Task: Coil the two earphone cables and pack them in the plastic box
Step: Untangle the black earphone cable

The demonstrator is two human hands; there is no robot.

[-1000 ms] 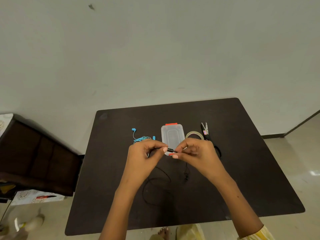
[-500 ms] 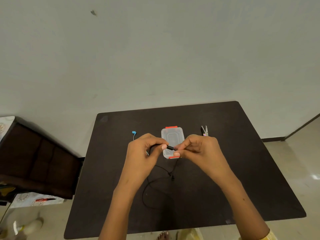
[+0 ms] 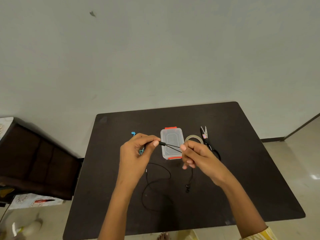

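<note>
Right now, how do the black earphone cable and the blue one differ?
The black earphone cable is pinched by both the left hand and the right hand, partly lifted; the blue earphone cable lies untouched on the table. The black one shows plainly; the blue one is mostly hidden behind the left hand. Neither is in the plastic box.

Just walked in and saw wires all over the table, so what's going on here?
A person is sorting out the black earphone cable: the left hand pinches its splitter, the right hand pinches the two thin strands, and the rest trails loose on the table. The blue earphones lie behind the left hand. The plastic box is closed.
</note>
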